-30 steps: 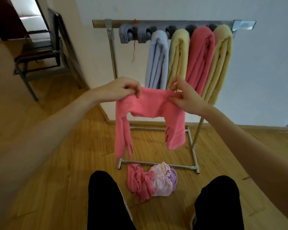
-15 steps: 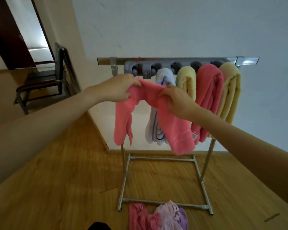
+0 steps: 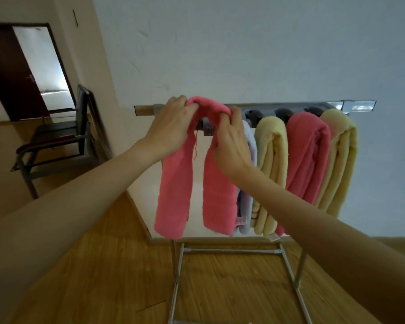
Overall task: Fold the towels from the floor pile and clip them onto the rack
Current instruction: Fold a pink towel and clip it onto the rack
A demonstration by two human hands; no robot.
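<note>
A folded pink towel (image 3: 175,188) is doubled over at its top, and its two ends hang down side by side. My left hand (image 3: 171,127) grips the left side of the fold and my right hand (image 3: 229,141) pinches the right side. The fold sits in front of the left end of the rack's top bar (image 3: 145,109), covering the grey clips there. To the right hang a pale blue towel (image 3: 251,146), a yellow towel (image 3: 270,160), a pink towel (image 3: 308,155) and another yellow towel (image 3: 339,164). The floor pile is out of view.
The rack's metal legs and base frame (image 3: 232,251) stand on the wooden floor against a white wall. A dark chair (image 3: 56,141) stands at the left, near an open doorway (image 3: 40,66).
Both hands have raised the pink towel from chest height up to the rack's bar and drawn closer together. The view has tilted up, and the floor pile has left the frame.
</note>
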